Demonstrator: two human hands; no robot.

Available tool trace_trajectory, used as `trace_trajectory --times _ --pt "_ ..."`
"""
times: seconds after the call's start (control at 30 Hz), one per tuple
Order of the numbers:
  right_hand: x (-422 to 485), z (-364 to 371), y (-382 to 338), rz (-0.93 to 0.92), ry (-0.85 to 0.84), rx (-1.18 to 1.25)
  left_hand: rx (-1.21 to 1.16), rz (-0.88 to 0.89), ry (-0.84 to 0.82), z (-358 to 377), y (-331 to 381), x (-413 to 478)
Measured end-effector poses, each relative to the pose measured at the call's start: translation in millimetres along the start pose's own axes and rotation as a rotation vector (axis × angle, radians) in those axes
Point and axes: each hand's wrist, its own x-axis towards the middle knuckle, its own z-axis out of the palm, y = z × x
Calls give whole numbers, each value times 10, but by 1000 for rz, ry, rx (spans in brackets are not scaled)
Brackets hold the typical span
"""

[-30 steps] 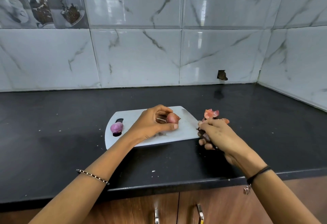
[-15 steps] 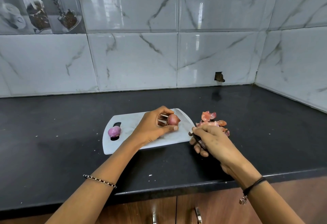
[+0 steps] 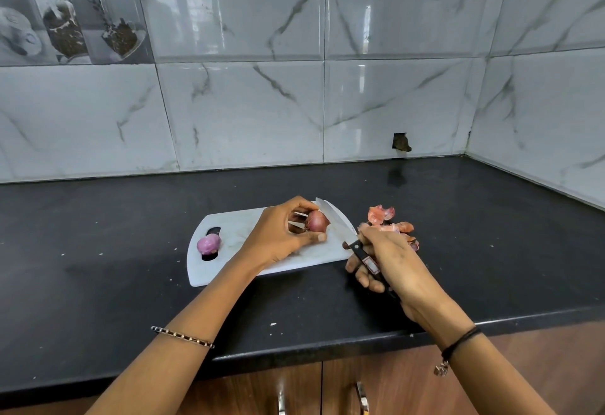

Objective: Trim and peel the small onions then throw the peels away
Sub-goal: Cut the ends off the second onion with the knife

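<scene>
Trimming step, I reckon. Left hand (image 3: 281, 234) is pinching an unpeeled onion (image 3: 316, 220) near 2 o'clock on the cutting board (image 3: 235, 234). Right hand (image 3: 389, 260) is gripping the knife (image 3: 337, 222), blade sitting at that onion's 3 o'clock. Next it's needing a careful slice off the tip. The peeled onion (image 3: 208, 244) is lying at 9 o'clock, peels (image 3: 381, 215) off-board at 3.

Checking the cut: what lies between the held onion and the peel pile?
The knife, held in the right hand, its blade beside the onion; head view.

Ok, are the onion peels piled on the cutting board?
No, the onion peels lie on the black counter, just right of the cutting board.
</scene>
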Motion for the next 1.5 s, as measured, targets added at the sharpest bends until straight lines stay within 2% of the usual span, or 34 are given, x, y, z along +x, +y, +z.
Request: trace_trajectory --times 0.13,0.53,0.8,1.1,1.2,1.27,1.43,1.5 --pt "0 4 -14 4 10 39 0 0 -2 0 -2 0" --pt "79 73 66 -2 123 -112 -19 -13 0 -12 -11 3" --pt "85 10 78 -3 38 -242 -9 -11 10 -5 0 -7" --pt "45 56 53 -85 52 -383 110 33 41 12 23 8" --pt "51 78 32 -59 41 -391 120 36 53 34 21 25" --pt "68 104 3 -73 45 -470 134 36 62 48 12 46" --pt "122 183 -69 -297 99 -912 151 71 88 58 -20 69" --pt "134 195 -90 -324 109 -1022 174 83 88 69 -27 74"
